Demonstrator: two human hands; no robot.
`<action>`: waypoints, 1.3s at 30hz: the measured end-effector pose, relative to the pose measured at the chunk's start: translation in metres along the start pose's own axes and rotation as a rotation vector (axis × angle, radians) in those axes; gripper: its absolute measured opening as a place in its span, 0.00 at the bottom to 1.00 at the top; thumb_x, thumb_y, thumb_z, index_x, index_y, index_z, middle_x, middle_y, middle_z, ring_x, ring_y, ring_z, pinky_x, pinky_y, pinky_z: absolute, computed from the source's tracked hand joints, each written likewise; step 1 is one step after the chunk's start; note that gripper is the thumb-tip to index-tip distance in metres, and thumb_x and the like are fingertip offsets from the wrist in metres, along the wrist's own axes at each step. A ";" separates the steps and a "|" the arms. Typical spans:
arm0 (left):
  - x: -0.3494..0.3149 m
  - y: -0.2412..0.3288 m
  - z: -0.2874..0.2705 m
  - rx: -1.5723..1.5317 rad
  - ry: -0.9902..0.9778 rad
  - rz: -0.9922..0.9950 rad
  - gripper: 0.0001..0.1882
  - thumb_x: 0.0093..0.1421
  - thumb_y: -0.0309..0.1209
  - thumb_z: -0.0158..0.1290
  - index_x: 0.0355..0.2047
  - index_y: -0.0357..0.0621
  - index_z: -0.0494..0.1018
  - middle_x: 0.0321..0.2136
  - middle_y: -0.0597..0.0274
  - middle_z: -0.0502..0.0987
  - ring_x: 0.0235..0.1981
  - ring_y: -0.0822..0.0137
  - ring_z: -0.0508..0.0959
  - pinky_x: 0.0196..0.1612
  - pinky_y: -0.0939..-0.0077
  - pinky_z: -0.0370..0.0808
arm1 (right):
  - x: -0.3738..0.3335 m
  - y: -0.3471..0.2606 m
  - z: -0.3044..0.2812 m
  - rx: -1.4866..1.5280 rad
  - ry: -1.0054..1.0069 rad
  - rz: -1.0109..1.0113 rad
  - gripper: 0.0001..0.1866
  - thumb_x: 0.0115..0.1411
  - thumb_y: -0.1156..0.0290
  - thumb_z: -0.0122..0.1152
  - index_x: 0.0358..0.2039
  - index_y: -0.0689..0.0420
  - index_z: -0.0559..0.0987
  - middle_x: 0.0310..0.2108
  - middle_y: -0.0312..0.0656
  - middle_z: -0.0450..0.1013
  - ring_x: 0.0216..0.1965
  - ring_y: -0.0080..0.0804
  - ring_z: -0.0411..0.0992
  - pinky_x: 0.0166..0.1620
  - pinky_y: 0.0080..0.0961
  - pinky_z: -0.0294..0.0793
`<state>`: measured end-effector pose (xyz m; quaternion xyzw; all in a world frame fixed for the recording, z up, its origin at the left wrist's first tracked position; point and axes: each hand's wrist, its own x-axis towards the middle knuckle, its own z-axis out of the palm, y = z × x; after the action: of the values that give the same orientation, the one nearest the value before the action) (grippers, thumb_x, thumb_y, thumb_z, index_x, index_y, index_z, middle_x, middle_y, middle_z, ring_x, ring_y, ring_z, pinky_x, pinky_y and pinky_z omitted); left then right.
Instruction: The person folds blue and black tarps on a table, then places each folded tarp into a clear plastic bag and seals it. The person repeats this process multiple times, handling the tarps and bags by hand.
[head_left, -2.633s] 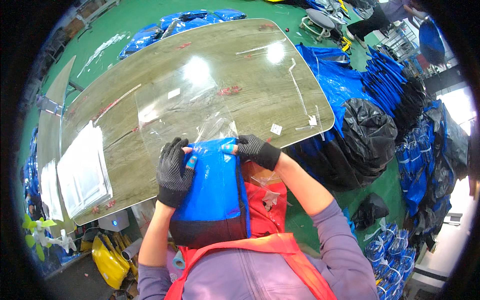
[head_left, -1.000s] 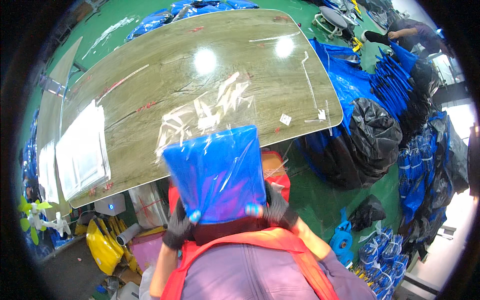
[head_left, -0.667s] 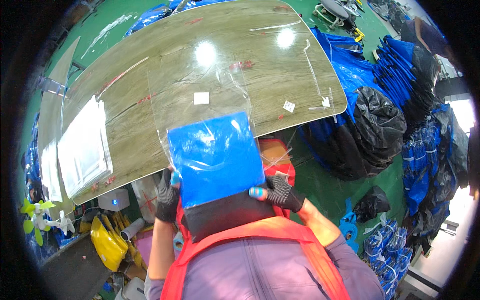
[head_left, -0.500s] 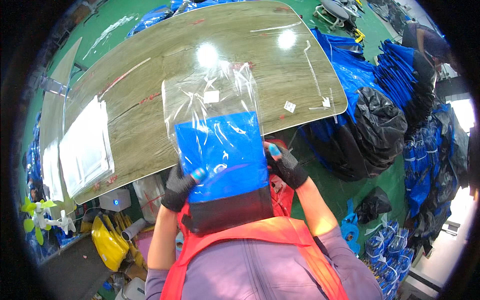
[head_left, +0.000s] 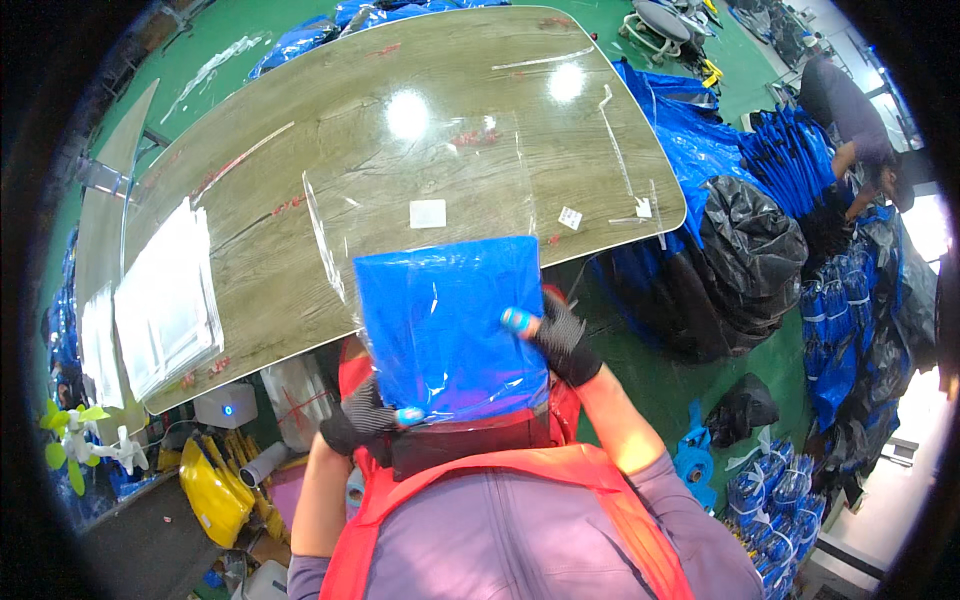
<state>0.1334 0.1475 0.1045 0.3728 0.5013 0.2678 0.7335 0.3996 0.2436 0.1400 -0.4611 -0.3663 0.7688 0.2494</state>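
Left hand sliding down toward the chest, right thumb shifting onto the blue face

So since half a second ago, the gloved left hand (head_left: 362, 415) is sitting lower and the gloved right hand (head_left: 563, 342) is reaching further inward. Between them, the flat, squarish glossy blue folded bundle with a black band (head_left: 450, 320) is lying over the lap, its far edge overlapping the wood-grain tabletop (head_left: 560, 140). Left is pinching the near-left corner, closer to the black band; right is gripping midway up the right edge. Both thumbs are pressing on top, other fingers curling underneath; can't tell how tightly.

Key relation: the crinkly clear plastic sleeve (head_left: 470, 190) is running lengthwise away from the body, its near edge falling right by the left thumb. Past the bundle it's spreading thin and shiny, a plain white rectangular label (head_left: 428, 213) showing. The gloves are looking knitted, with pale dots.
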 end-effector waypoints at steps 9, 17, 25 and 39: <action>-0.009 -0.009 -0.003 -0.085 0.199 -0.122 0.43 0.50 0.45 0.65 0.61 0.38 0.60 0.55 0.56 0.69 0.53 0.63 0.70 0.56 0.68 0.67 | -0.002 0.022 -0.015 0.047 -0.047 -0.162 0.37 0.57 0.55 0.64 0.60 0.64 0.63 0.54 0.47 0.69 0.54 0.35 0.67 0.58 0.33 0.65; -0.012 -0.026 -0.007 -0.270 0.188 0.083 0.36 0.54 0.40 0.62 0.60 0.38 0.62 0.51 0.61 0.71 0.51 0.67 0.69 0.55 0.70 0.66 | 0.006 0.014 -0.013 0.005 0.112 -0.408 0.33 0.56 0.56 0.66 0.57 0.61 0.68 0.45 0.43 0.74 0.47 0.29 0.70 0.47 0.29 0.73; -0.008 -0.026 -0.016 -0.222 0.277 0.205 0.34 0.55 0.42 0.62 0.57 0.38 0.65 0.51 0.59 0.73 0.49 0.68 0.72 0.52 0.70 0.70 | 0.025 0.017 -0.007 -0.184 -0.076 -0.131 0.36 0.54 0.50 0.66 0.55 0.62 0.69 0.48 0.42 0.73 0.47 0.31 0.72 0.51 0.30 0.72; -0.008 -0.022 -0.037 -0.168 0.420 0.059 0.27 0.56 0.44 0.61 0.50 0.41 0.72 0.40 0.64 0.77 0.39 0.71 0.75 0.45 0.75 0.73 | 0.049 0.013 0.011 -0.154 -0.268 -0.248 0.41 0.52 0.49 0.68 0.59 0.61 0.66 0.49 0.45 0.72 0.48 0.32 0.71 0.52 0.31 0.72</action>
<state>0.0967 0.1393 0.0827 0.2608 0.6079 0.4019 0.6332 0.3678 0.2675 0.1078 -0.3237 -0.5079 0.7563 0.2554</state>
